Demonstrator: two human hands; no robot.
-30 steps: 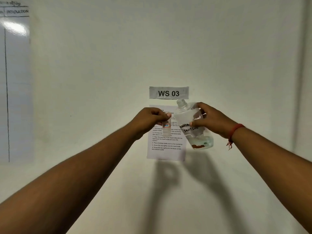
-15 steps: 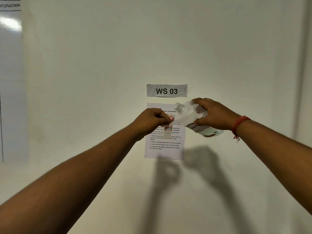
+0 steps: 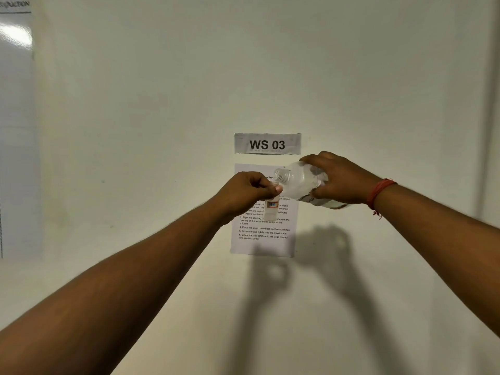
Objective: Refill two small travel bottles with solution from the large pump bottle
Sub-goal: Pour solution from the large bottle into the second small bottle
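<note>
Head view: I note the left hand grip pinching the small travel bottle, upright, at centre. The right hand grip holds the large bottle, tilted, neck at nine o'clock, just above the small bottle's mouth.

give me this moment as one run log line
left hand holds small bottle upright | right hand tips large bottle, uncapped, mouth over it | flow: cannot tell

the large bottle is clear with black lettering. the small bottle is clear with an orange-edged label. a red thread circles the right wrist; the white sign has black letters.
</note>
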